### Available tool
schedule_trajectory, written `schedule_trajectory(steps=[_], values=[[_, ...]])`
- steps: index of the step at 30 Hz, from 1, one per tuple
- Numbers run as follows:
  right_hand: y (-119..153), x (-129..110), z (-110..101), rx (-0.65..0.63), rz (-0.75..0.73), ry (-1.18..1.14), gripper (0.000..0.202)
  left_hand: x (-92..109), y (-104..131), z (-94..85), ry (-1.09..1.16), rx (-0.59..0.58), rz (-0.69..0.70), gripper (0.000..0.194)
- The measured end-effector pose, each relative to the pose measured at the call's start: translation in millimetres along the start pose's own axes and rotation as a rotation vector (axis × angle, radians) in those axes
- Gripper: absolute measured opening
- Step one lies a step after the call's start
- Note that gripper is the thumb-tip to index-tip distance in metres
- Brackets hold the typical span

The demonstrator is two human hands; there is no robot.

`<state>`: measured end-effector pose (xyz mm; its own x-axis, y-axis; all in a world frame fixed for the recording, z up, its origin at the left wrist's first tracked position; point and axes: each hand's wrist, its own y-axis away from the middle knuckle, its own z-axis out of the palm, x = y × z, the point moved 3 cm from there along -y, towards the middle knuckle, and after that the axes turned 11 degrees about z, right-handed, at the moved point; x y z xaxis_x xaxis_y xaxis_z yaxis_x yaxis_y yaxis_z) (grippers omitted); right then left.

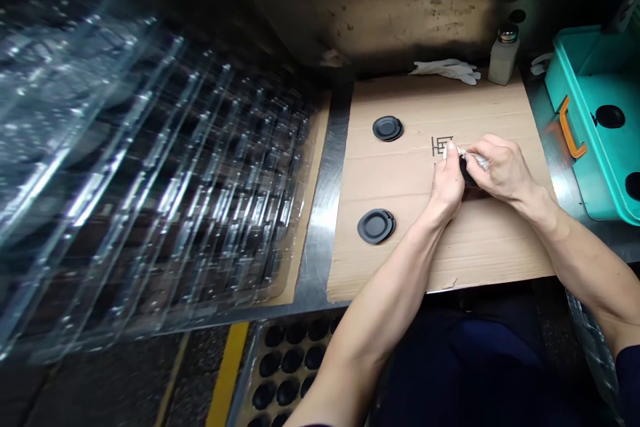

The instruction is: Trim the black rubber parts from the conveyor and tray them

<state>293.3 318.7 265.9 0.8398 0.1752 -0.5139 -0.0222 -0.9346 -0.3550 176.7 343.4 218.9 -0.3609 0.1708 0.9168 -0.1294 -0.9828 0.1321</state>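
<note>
I'd call this a factory workshop: stacked clear plastic trays (165,200) at the metal table's (320,227) left, a teal bin (593,180) along its right edge.

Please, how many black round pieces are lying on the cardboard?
2: the farther piece is at upper left of the cardboard, and the nearer piece at lower left. A dark thing between the left hand and right hand is mostly hidden, so not counted.
</note>
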Motion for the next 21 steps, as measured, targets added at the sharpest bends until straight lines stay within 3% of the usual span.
schedule_trajectory(steps=[4, 8, 12, 16, 19, 21], values=[[-2.5, 8.0, -5.7, 0.059, 0.049, 0.021, 0.026, 18.4, 0.7, -0.4, 0.098, -0.028, -0.118, 0.063], [-8.9, 40.3, -18.7, 0.172, 0.187, 0.117, 0.026, 37.5, -3.4, -8.1, 0.247, -0.116, -0.263, 0.075], [-11.2, 63.6, -18.3, 0.105, 0.275, 0.255, 0.028, 45.6, -7.1, -17.3, 0.332, -0.161, -0.26, 0.077], [-0.8, 35.3, -5.2, 0.08, 0.134, 0.3, 0.043, 47.7, -6.9, -19.9, 0.363, -0.163, -0.254, 0.075], [8.4, 6.9, 17.1, -0.059, 0.015, 0.291, 0.046, 51.7, -7.7, -20.4, 0.37, -0.153, -0.225, 0.072], [9.1, 1.2, 28.9, -0.123, 0.004, 0.298, 0.041, 54.3, -10.2, -22.0, 0.378, -0.101, -0.198, 0.069]])
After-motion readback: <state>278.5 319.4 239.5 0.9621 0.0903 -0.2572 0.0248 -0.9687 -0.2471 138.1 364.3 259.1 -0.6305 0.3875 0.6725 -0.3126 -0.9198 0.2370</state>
